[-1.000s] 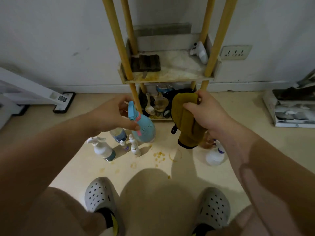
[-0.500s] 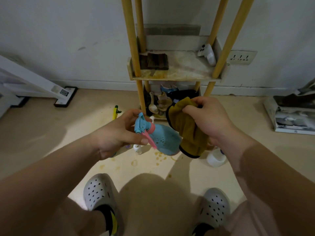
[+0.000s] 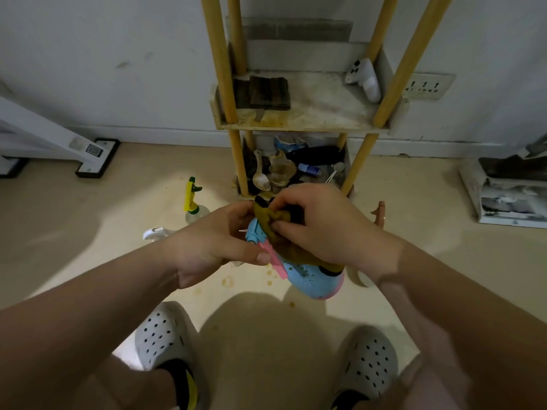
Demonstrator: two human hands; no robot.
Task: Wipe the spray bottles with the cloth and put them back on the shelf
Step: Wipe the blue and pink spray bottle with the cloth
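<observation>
My left hand (image 3: 219, 244) grips the head of a light blue spray bottle (image 3: 310, 281) with a pink trigger, held tilted above the floor. My right hand (image 3: 322, 229) holds a mustard-yellow cloth (image 3: 275, 221) bunched against the bottle's top and shoulder. The wooden shelf (image 3: 302, 124) stands straight ahead against the wall. A yellow-and-green spray bottle (image 3: 192, 199) stands on the floor to the left. A white sprayer head (image 3: 154, 232) shows behind my left forearm. A brownish bottle top (image 3: 379, 213) and a white bottle (image 3: 359, 278) peek out by my right wrist.
The shelf's upper board carries a dark folded cloth (image 3: 265, 93) and a white controller (image 3: 367, 79). Its lower board (image 3: 245, 198) holds spoons and clutter. A white stand's base (image 3: 97, 158) sits at left, a stack of papers (image 3: 512, 196) at right. My feet in white clogs (image 3: 165, 338) stand below.
Both hands came together in front of me. The cloth, hanging free a second ago, is now pressed on the blue bottle, which tipped from upright to slanted.
</observation>
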